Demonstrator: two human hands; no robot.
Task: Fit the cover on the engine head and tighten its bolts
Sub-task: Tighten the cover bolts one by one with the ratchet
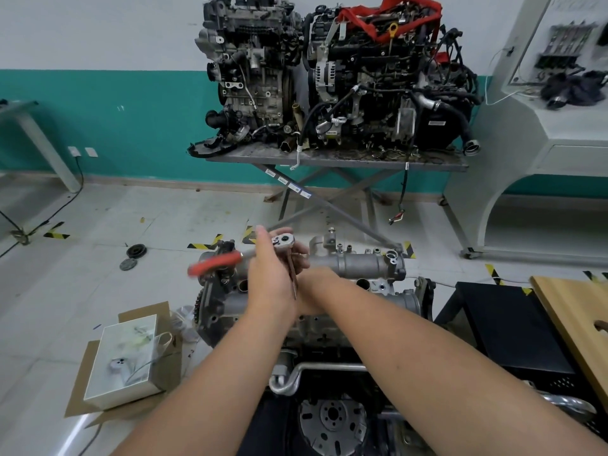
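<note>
I see my left hand [268, 274] gripping the red-handled chrome ratchet wrench [243, 256] above the grey cast-aluminium engine head cover [358, 263], which sits on the engine's far side. My right hand [304, 258] pinches the wrench's brown extension bar [292, 271]; fingers curled.

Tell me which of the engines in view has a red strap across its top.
The right-hand engine on the steel table by the wall: a red strap lies across its top. The engine beside it and the one under the hands have none.
</note>
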